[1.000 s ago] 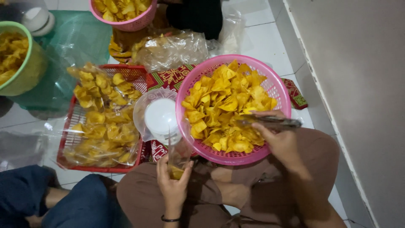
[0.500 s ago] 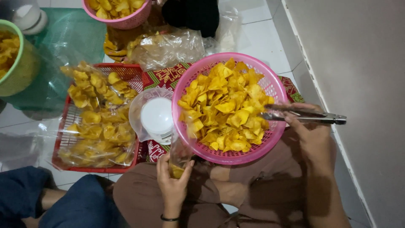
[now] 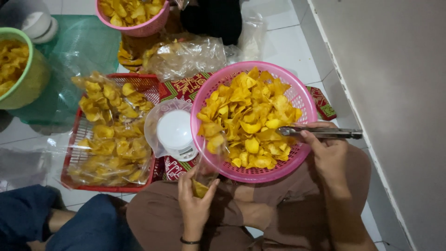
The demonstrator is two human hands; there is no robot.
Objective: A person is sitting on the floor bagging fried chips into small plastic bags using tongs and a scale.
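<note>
Two hands work apart: the right hand (image 3: 331,155) grips metal tongs (image 3: 320,133) over the pink basket (image 3: 297,95) of yellow chips (image 3: 248,118); the left hand (image 3: 195,204) holds a clear bag (image 3: 206,172) below. Brittle chips may crack or miss its narrow mouth.

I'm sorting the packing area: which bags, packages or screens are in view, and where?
Clear bag: in left hand, a few yellow chips inside.
Filled clear bags: piled in red tray, left.
Crumpled clear bag: behind the pink basket.
Scale: round, white, small display.
</note>
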